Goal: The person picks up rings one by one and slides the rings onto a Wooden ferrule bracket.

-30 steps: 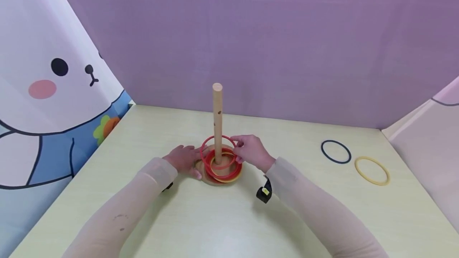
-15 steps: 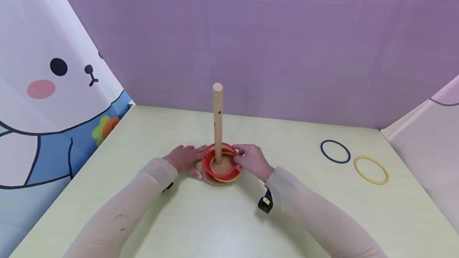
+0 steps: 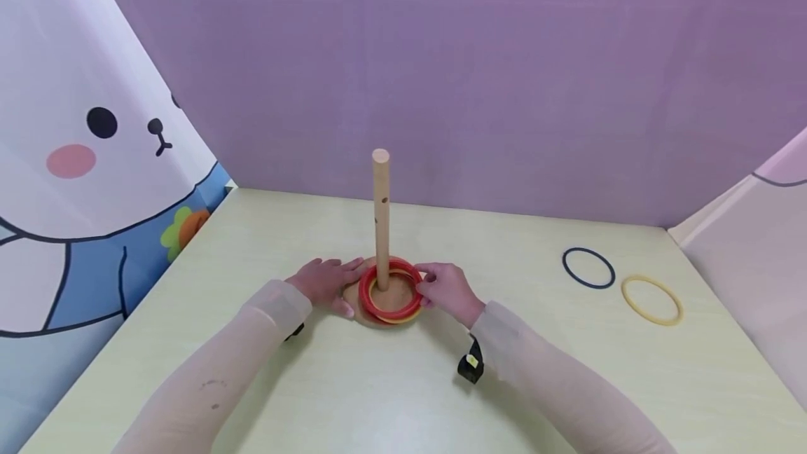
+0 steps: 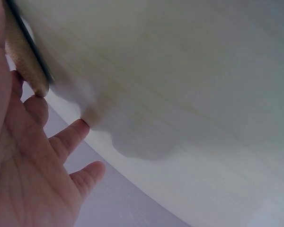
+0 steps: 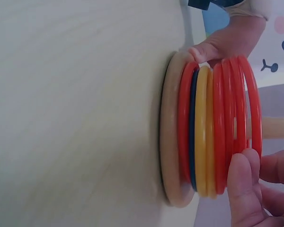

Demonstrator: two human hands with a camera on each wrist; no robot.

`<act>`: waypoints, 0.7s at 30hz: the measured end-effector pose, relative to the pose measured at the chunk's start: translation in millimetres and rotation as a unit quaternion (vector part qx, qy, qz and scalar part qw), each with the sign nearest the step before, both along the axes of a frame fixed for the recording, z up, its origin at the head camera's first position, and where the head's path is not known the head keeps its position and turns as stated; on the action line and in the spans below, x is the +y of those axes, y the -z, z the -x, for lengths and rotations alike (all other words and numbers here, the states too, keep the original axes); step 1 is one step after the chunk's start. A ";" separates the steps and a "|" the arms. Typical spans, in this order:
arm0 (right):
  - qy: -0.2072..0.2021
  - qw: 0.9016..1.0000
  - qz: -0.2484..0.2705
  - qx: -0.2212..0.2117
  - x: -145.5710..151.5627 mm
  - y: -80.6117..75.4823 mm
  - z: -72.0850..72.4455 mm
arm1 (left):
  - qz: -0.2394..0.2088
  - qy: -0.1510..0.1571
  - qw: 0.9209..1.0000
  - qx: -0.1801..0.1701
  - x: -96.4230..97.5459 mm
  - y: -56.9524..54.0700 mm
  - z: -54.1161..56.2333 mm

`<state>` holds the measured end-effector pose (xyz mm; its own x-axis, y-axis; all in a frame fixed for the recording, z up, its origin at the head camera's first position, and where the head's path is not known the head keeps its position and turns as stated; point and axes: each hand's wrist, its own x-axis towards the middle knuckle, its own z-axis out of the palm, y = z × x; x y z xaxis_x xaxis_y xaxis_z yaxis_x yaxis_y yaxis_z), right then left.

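Observation:
A wooden post (image 3: 382, 216) rises from a round wooden base (image 5: 170, 142). Several rings encircle the post in a stack; from the base up they run red, dark blue, yellow, then red, seen side-on in the right wrist view. My right hand (image 3: 449, 293) pinches the uppermost red ring (image 5: 253, 94) at its right side, thumb and fingers on its rim; this ring tilts slightly away from those below. My left hand (image 3: 323, 282) rests with fingers spread at the left of the base, whose edge (image 4: 27, 56) shows beside the fingers in the left wrist view.
On the pale table (image 3: 378, 391), a dark blue ring (image 3: 589, 286) and a yellow ring (image 3: 652, 321) lie flat, apart, to the right. A purple cloth (image 3: 504, 90) hangs behind, and a cartoon-printed cloth (image 3: 69, 202) stands at the left.
My right hand has brought the red ring down around the post from a raised, tilted position onto the stack. The left hand has stayed in place on the base.

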<state>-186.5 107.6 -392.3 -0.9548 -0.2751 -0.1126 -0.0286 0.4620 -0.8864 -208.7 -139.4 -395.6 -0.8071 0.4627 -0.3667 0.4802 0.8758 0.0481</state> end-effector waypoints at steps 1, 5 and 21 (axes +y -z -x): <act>0.003 1.000 0.001 -0.006 0.9 1.5 0.3 | -0.001 0.000 1.000 0.000 -0.1 0.2 -0.5; 0.008 1.000 0.002 -0.022 5.2 8.0 1.8 | -0.004 0.005 1.000 0.003 -1.0 1.5 -1.1; -0.020 0.999 0.004 -0.035 42.0 23.8 8.8 | -0.002 0.010 1.000 0.008 -2.1 0.8 -2.1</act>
<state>-195.3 149.5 -416.1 -0.9332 -0.3134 -0.1758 0.0150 0.4548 -0.8905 -206.6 -141.5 -396.4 -0.8035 0.4807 -0.3513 0.4988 0.8656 0.0435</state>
